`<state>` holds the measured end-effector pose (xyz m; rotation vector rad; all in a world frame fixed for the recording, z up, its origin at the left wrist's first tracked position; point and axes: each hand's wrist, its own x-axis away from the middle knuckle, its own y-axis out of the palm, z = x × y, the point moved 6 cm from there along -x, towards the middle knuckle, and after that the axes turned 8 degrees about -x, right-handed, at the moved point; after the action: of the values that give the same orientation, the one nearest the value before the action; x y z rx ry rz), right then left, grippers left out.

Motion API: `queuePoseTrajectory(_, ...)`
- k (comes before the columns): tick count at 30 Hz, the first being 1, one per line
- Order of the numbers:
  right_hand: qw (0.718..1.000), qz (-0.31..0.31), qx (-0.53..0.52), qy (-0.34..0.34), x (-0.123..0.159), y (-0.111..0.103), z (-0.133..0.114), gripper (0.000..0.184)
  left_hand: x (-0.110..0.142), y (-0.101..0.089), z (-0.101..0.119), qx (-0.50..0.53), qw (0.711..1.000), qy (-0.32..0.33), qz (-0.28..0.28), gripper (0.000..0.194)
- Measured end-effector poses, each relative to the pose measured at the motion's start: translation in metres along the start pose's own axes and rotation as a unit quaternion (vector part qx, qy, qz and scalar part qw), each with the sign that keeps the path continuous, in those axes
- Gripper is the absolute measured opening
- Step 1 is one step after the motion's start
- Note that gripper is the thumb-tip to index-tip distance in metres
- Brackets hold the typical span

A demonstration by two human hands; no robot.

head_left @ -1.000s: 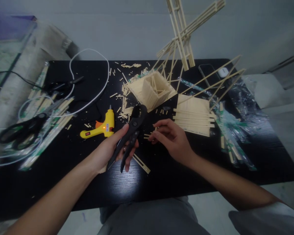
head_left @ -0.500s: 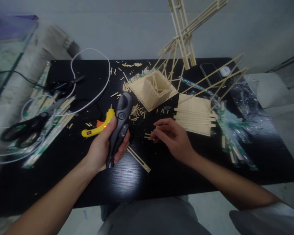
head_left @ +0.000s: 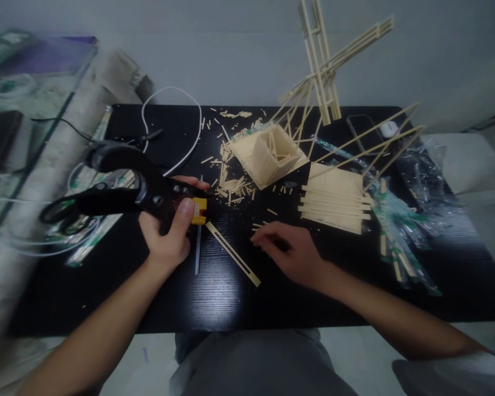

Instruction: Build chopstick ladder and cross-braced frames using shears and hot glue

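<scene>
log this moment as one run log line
left hand: holding black cutters | glue gun: partly hidden at left hand | right hand: curled near short sticks, contents unclear | stick model: far side

The person wears grey clothing (head_left: 251, 366) (one paler sleeve (head_left: 445, 377) shows)

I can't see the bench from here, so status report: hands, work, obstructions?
Left hand gripping black cutter; right hand curled, contents unclear. Slotted wooden strip on table between them. Cutter partly hides yellow glue gun.
</scene>
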<state>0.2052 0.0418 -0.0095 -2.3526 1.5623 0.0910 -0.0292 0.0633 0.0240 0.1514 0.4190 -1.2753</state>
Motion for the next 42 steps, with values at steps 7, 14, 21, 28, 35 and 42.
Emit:
queuePoseTrajectory(7,0.979,-0.148,0.136,-0.036,0.019,0.032,-0.012,0.014,0.001,0.002,0.0,-0.04,0.998,-0.018,-0.035,0.027)
queuePoseTrajectory(14,0.978,-0.128,0.163,-0.013,0.048,0.034,-0.005,0.022,-0.004,-0.001,-0.007,-0.066,0.995,-0.076,-0.024,0.035)
queuePoseTrajectory(21,0.977,-0.086,0.193,0.027,0.066,-0.012,-0.008,0.027,-0.002,0.004,-0.002,-0.055,0.995,-0.063,-0.05,0.032)
queuePoseTrajectory(28,0.966,-0.061,0.249,0.034,0.065,-0.046,-0.008,0.028,0.0,0.01,0.0,-0.086,0.991,-0.03,-0.099,0.037)
queuePoseTrajectory(35,0.965,-0.03,0.259,0.005,0.048,-0.042,-0.013,0.017,0.003,0.013,-0.009,-0.122,0.975,-0.008,-0.183,0.034)
queuePoseTrajectory(42,0.988,-0.049,0.146,0.027,0.03,-0.009,-0.004,0.024,0.004,0.015,-0.013,-0.16,0.964,-0.032,-0.208,0.034)
